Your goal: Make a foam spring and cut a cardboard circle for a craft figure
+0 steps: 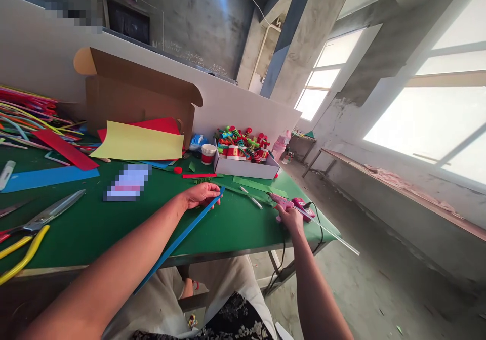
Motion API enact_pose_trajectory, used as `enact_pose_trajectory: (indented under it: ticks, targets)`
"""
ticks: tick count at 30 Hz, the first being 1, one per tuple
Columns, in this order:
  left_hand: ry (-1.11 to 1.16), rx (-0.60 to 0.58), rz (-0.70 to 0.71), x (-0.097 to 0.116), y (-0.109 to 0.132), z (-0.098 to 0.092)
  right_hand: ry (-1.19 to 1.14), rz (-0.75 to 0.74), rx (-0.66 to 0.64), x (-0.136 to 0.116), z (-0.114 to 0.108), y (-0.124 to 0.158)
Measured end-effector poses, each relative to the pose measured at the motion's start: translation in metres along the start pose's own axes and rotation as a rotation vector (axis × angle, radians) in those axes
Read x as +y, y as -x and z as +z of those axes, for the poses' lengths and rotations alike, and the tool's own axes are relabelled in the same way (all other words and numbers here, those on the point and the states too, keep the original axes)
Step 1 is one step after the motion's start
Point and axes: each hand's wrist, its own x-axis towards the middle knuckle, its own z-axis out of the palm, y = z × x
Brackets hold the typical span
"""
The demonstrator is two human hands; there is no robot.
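My left hand (200,195) rests on the green table (114,228) and pinches the far end of a long blue paper strip (178,241), which runs back toward my lap. My right hand (289,214) is wrapped around a pink glue gun (294,206) lying at the table's right corner. A clear glue stick (334,236) juts out of its back over the floor, and its black cord hangs off the edge.
A white box of red and green figures (245,158) and a paper cup (208,154) stand behind my hands. Yellow and red sheets (140,140) lean on an open cardboard box (136,92). Scissors (49,213), yellow-handled pliers (23,251) and pipe cleaners (26,112) lie left.
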Motion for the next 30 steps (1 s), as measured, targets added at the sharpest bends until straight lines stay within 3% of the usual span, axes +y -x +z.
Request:
enact_pose_trajectory:
  ticks: [3, 6, 8, 10, 13, 16, 19, 22, 25, 30]
  targets:
    - [0.002, 0.019, 0.012, 0.003, 0.002, 0.0, 0.11, -0.017, 0.028, 0.002, -0.009, 0.01]
    - [0.025, 0.08, 0.078, 0.009, 0.006, -0.004, 0.159, 0.005, 0.137, -0.005, -0.019, 0.022]
    - [0.037, 0.158, 0.143, 0.015, 0.008, -0.01, 0.121, -0.097, 0.213, -0.021, -0.018, 0.025]
    - [-0.001, 0.255, 0.162, 0.02, 0.009, -0.017, 0.038, -0.341, 0.223, -0.049, -0.007, 0.023]
    - [-0.133, 0.365, 0.129, 0.026, 0.01, -0.026, -0.101, -0.677, 0.098, -0.104, 0.024, 0.014]
    - [-0.182, 0.382, 0.182, 0.025, 0.011, -0.033, -0.027, -0.826, -0.004, -0.156, 0.055, 0.005]
    - [-0.141, 0.417, 0.238, 0.017, 0.014, -0.04, 0.185, -0.799, -0.138, -0.186, 0.071, -0.001]
    - [-0.114, 0.479, 0.212, 0.01, 0.015, -0.045, 0.281, -0.789, -0.151, -0.196, 0.077, -0.005]
    - [-0.113, 0.5, 0.178, 0.007, 0.014, -0.047, 0.263, -0.746, -0.103, -0.194, 0.079, -0.009]
    - [-0.09, 0.526, 0.187, 0.009, 0.014, -0.048, 0.056, -0.69, -0.137, -0.197, 0.074, -0.001]
